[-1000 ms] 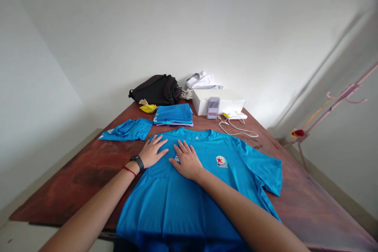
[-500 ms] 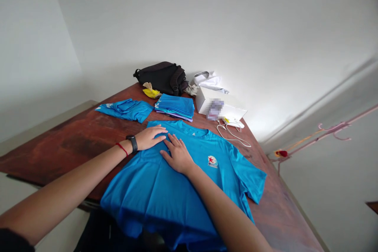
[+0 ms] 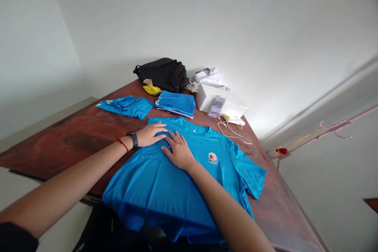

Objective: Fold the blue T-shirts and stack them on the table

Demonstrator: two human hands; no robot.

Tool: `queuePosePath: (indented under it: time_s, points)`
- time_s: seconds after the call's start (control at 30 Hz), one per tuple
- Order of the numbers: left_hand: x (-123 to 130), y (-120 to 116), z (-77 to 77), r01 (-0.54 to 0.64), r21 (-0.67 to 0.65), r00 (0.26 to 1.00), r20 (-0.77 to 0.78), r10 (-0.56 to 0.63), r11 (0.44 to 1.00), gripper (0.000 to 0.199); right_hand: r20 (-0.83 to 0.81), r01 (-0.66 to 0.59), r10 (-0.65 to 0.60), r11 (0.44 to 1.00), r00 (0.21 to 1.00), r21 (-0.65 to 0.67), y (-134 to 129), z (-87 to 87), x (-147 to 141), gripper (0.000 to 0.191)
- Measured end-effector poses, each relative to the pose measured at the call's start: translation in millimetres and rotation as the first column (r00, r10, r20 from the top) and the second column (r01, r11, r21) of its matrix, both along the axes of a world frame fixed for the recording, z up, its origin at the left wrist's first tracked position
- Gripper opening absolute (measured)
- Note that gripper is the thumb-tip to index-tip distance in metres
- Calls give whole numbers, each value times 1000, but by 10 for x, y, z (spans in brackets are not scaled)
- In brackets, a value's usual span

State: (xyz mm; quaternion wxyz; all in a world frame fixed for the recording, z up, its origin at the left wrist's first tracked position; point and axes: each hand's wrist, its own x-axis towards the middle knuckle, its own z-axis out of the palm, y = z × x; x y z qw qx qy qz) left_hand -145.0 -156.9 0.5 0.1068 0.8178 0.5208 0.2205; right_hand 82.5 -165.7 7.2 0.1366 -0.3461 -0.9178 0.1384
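A blue T-shirt (image 3: 177, 189) with a round red-and-white chest logo lies spread over the table, its hem hanging past the near edge. Its neckline points away from me and one sleeve stretches out to the right. Flat on the shirt near its upper left shoulder rests my left hand (image 3: 150, 134), fingers extended; that wrist wears a black band and a red string. Just right of it, my right hand (image 3: 179, 151) lies palm down on the chest, fingers spread. Neither hand grips the cloth.
Beyond the shirt sit a stack of folded blue shirts (image 3: 175, 103) and a crumpled blue garment (image 3: 125, 106). A black bag (image 3: 161, 74), a yellow packet (image 3: 152, 89), a white box (image 3: 203, 101) and a white cable (image 3: 233, 136) are farther back on the brown table (image 3: 73, 141). A pink rack (image 3: 333, 126) stands right.
The view has shifted very slightly, so the table things appear a little higher. Both hands stay in the same place on the T-shirt.
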Motion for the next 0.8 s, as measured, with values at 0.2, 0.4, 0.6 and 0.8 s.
queuePosePath:
  time_s: [0.2, 0.4, 0.6, 0.8]
  points:
    - [-13, 8, -7, 7, -5, 1000, -2, -7, 1000, 52, -10, -7, 7, 1000, 1000, -4, 8, 9, 2, 57]
    - [19, -1, 25, 4, -21, 1000, -11, -4, 1000, 44, -12, -6, 6, 1000, 1000, -9, 8, -2, 11, 56]
    - [33, -21, 47, 6, 0, 1000, -7, -6, 1000, 39, -52, -5, 4, 1000, 999, -19, 39, -45, 17, 52]
    - [15, -21, 92, -33, 96, 995, 95, 24, 995, 32, -127, 16, -20, 999, 992, -31, 90, -88, 27, 43]
